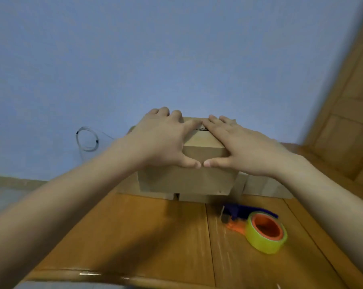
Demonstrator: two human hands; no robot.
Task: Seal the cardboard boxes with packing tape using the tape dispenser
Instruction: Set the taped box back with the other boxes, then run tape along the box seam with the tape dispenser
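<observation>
On the table [134,236], the box [186,180] is pressed shut under the left hand [163,140] and right hand [245,151] — fingers [218,124] flat and open; flaps should be kept flush until the tape dispenser [259,228] nearby is fetched.

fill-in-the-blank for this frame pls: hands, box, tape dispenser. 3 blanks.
The left hand and right hand both rest on the ____ of the cardboard box.
The tape dispenser lies on the wooden table, held by ____ hand.
Its yellow-green tape roll sits on an ____ core.
Missing words: top; neither; orange.
</observation>
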